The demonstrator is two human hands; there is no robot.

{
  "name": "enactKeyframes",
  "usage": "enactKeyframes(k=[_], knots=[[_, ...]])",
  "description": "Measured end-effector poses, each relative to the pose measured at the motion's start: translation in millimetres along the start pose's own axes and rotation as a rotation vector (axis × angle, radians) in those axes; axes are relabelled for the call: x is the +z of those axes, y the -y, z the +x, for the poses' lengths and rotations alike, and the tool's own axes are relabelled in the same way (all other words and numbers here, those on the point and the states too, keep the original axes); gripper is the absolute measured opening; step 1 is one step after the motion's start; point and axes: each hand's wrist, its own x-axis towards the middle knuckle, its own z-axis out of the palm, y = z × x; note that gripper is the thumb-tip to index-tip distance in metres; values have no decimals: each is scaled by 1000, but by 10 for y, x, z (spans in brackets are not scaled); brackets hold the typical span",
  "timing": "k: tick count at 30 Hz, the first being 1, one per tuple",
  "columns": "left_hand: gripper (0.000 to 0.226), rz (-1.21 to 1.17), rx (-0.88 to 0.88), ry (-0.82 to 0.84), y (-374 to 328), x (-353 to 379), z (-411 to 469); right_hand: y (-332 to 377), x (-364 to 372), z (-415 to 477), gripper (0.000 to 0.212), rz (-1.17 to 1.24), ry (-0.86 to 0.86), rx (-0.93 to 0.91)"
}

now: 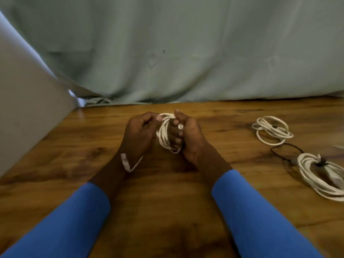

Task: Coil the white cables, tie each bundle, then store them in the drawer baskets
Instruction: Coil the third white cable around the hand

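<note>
A small coil of white cable [163, 135] is held upright between both hands above the wooden table [74, 146]. My right hand [188, 138] grips the coil, with its fingers curled through the loops. My left hand [139, 135] pinches the cable at the coil's top left. The cable's loose end with a white plug [125, 162] hangs down by my left wrist. Two other white coils lie on the table to the right: a thin one [271, 130] farther back and a thicker one [320, 175] with a black tie [321, 162] round it.
A loose black tie loop [286, 151] lies between the two coils on the right. A grey-green cloth [186, 53] hangs behind the table's far edge. A pale grey panel [28, 108] rises at the left.
</note>
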Motion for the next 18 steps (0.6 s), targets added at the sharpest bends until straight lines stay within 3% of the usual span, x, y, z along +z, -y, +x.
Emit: enactKeyframes(k=[9,12,18], knots=[[41,9,8,-120,230,33,290,-31,33,149,47,-183,-146,-239],[50,-40,-60,-47,221,71,279,-78,16,16,53,-147,-190,-283],[38,-130,-108,88,8,61,-77,-279,185,-366,58,-177,-427,-469]])
